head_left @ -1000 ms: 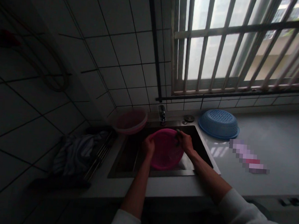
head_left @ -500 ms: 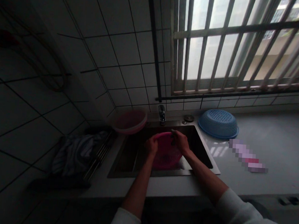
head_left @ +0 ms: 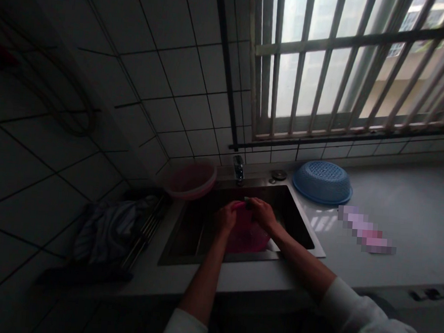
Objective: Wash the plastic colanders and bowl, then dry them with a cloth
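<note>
A bright pink plastic basin (head_left: 245,234) sits tilted inside the steel sink (head_left: 298,212). My left hand (head_left: 226,216) is closed on the basin's left rim. At the far rim, my right hand (head_left: 262,213) is closed around a small dark greenish-grey pad (head_left: 247,202), pressed against the basin; its exact kind is too dim to make out. Behind both hands stands a chrome faucet (head_left: 238,168). Part of the basin's right side is hidden by my right hand and wrist.
Left of the faucet, a pale pink basin (head_left: 192,182) rests at the sink's corner. A blue colander (head_left: 322,182) lies upside down on the right counter, near a blurred-out pinkish item (head_left: 365,230). Striped cloth (head_left: 107,229) and a metal rack (head_left: 143,232) are at left.
My right hand has slid left along the far rim with the pad, closer to my left hand. The left hand keeps its hold, and the view has shifted slightly.
</note>
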{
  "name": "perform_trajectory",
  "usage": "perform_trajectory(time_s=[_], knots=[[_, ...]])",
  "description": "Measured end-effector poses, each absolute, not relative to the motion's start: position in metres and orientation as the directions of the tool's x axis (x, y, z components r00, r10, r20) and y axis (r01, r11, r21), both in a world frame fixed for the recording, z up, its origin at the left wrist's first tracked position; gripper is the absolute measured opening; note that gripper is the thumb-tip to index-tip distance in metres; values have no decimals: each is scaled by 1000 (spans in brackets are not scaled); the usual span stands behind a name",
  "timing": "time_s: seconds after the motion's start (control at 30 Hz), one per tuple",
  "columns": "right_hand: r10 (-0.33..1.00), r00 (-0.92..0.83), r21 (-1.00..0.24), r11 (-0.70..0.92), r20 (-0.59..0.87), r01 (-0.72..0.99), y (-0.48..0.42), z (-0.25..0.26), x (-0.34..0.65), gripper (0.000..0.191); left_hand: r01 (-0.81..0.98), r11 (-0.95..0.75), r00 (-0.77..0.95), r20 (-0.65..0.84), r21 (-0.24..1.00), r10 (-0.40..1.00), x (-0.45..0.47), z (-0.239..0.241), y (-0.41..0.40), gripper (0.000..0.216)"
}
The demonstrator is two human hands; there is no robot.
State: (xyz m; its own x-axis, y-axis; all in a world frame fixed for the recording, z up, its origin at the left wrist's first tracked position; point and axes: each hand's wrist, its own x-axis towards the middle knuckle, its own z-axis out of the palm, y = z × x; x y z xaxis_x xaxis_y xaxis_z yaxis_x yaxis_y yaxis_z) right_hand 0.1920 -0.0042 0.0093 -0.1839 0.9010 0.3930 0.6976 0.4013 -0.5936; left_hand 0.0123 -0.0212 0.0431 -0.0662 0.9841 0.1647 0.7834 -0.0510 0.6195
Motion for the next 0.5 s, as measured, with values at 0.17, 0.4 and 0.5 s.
perform_trajectory(time_s=[0.17,0.4,0.5], knots=[[937,211,-808,109,278,580,12,-1,225,30,630,-7,-313,262,776,913,-2,44,-16,33],[924,170,-736,152,343,660,8,-6,223,34,710,-11,-285,301,704,910,-5,33,-13,37],[919,-47,-625,303,391,720,-1,3,204,36,753,-81,-124,261,653,957,4,33,-15,43]])
